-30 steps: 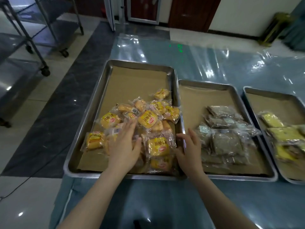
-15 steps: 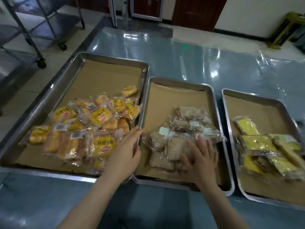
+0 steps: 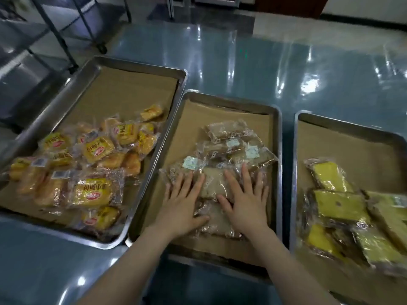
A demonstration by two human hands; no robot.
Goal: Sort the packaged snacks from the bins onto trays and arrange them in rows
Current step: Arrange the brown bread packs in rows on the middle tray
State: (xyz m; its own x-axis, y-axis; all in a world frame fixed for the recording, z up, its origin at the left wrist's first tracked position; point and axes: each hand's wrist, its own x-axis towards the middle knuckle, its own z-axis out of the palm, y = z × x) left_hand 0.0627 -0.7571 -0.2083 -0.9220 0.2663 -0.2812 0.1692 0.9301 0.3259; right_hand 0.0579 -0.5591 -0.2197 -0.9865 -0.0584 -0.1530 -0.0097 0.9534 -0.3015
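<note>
3 shallow metal trays sit side by side, each lined with brown paper. The left tray [image 3: 123, 64] holds a loose, overlapping heap of orange bread packets [image 3: 97, 150] in clear wrappers with yellow labels, bunched toward its near half. The middle tray [image 3: 278, 150] holds pale brown cake packets [image 3: 229, 148] with white stickers, piled near its centre. The right tray [image 3: 296, 172] holds yellow-green cake packets [image 3: 339, 205], overlapping at angles along its near side.

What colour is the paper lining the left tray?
Brown paper lining, plain and unpatterned, clearest in the head view.
</note>
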